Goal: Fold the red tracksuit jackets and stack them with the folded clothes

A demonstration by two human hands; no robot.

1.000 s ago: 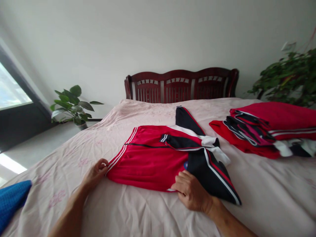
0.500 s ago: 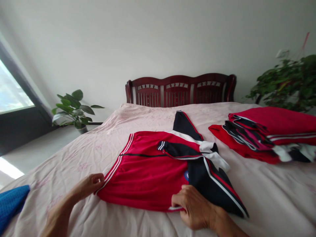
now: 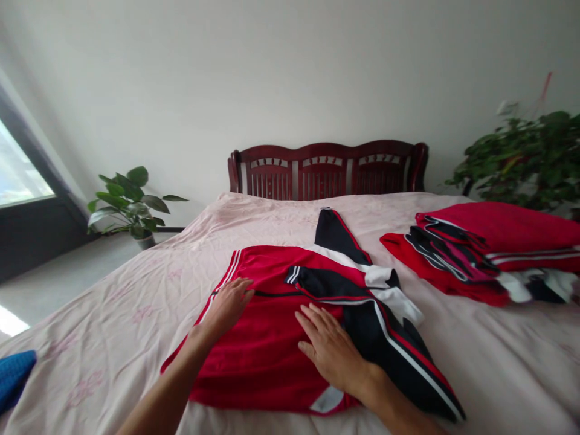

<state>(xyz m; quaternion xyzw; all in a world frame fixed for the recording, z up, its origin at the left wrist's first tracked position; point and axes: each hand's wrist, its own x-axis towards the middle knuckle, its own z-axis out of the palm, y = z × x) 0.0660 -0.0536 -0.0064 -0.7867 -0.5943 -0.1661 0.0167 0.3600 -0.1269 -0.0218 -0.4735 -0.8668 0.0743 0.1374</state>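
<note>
A red sports jacket [image 3: 267, 356] with dark blue sleeves and white stripes lies spread on the pink bedsheet [image 3: 136, 302]. Its dark sleeves are folded across the chest. My left hand [image 3: 230, 302] rests flat and open on the jacket's left side, near the striped hem. My right hand [image 3: 330, 349] lies flat and open on the red front, beside the dark sleeve [image 3: 385, 338]. Neither hand holds anything.
A pile of folded red and dark garments [image 3: 489, 254] sits at the right of the bed. A dark wooden headboard [image 3: 326, 172] stands at the far end. Potted plants [image 3: 129, 202] stand left and right of the bed. A blue cloth [image 3: 13, 377] shows at the lower left.
Both hands let go of the jacket's near edge and moved up onto its front, fingers now stretched flat. The jacket has slid a little closer to me.
</note>
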